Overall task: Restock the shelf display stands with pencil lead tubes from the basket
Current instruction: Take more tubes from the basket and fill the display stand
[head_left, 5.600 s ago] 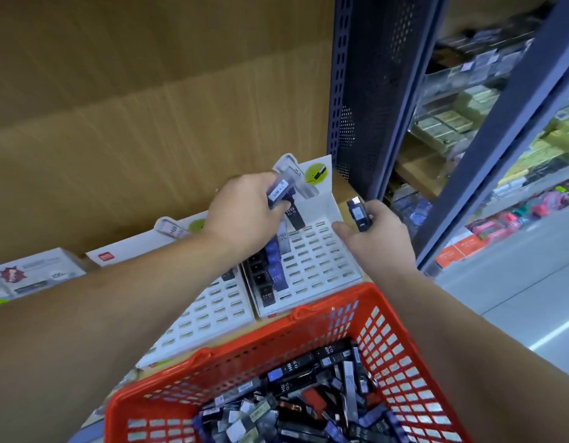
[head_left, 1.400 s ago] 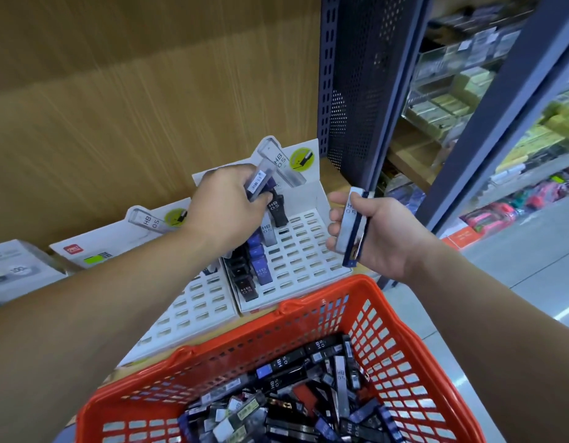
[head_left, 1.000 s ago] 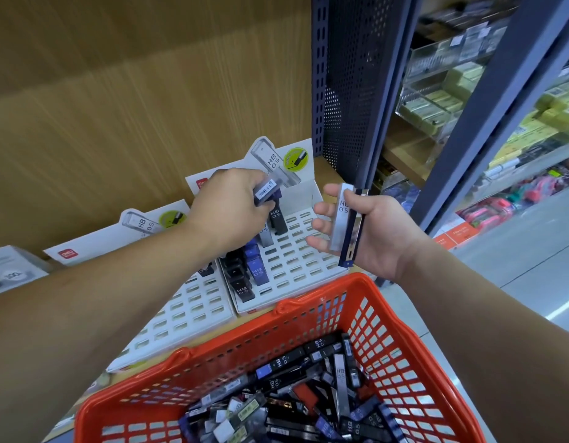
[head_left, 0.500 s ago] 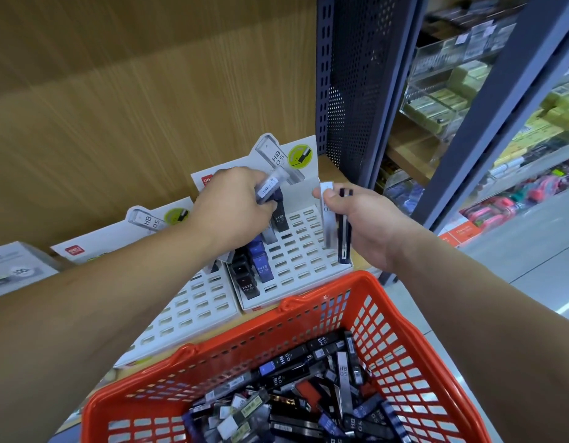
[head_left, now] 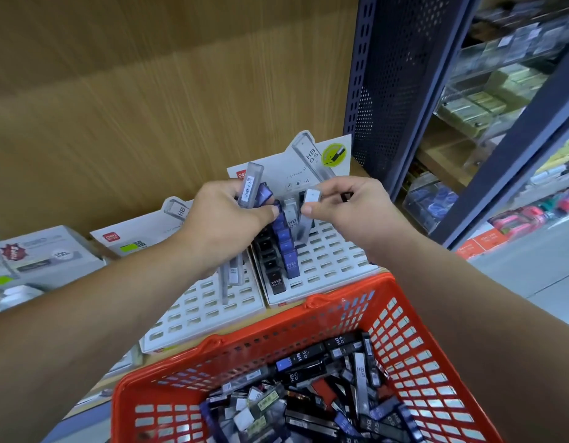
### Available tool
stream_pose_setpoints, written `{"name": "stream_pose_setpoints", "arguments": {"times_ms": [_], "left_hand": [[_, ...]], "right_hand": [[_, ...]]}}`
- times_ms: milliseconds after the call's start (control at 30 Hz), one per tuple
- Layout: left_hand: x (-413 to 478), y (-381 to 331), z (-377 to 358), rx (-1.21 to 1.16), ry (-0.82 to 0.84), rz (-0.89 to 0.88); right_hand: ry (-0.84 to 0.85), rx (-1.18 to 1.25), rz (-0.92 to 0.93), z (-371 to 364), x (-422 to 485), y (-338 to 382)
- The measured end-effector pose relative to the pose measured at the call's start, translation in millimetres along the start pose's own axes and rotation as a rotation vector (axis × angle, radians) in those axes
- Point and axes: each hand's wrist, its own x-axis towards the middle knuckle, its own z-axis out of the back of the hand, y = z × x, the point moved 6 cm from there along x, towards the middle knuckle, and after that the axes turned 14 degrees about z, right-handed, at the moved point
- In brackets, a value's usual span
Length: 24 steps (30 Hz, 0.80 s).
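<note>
The left hand [head_left: 225, 225], in the middle of the frame, has a tight grip on a bunch of tubes [head_left: 251, 187]. They are clear and blue and stick up out of the fist. The right hand [head_left: 356, 212], just beside it, pinches one grey tube [head_left: 308, 215] with thumb and finger, low end down at the white stand [head_left: 334, 260]. Black and blue tubes [head_left: 284, 251] stand in rows on that stand's left side, and the left hand hides some. A second white stand [head_left: 206, 310] sits lower left, partly under the left arm. The red basket [head_left: 350, 287] fills the bottom of the frame, full of loose tubes [head_left: 308, 398]. A dark blue shelf post [head_left: 388, 91] rises upper right.
</note>
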Motion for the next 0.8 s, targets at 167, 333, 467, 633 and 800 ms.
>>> {"name": "stream_pose_setpoints", "arguments": {"times_ms": [167,333,467,633,800], "left_hand": [[3,6,0,-0.135,0.015,0.094],[4,13,2,-0.21,0.013,0.161],[5,14,3,-0.227,0.021,0.18],[3,16,-2,-0.206,0.049,0.19],[-5,9,-5,-0.073,0.101,0.147]], "right_hand": [[0.093,-0.135,0.049,-12,4,-7],[0.166,-0.26,0.046,-17,4,-23],[0.188,-0.29,0.058,-17,8,-23],[0.159,-0.284,-0.025,-21,0,-40],[0.033,-0.28,0.052,-10,7,-11]]}}
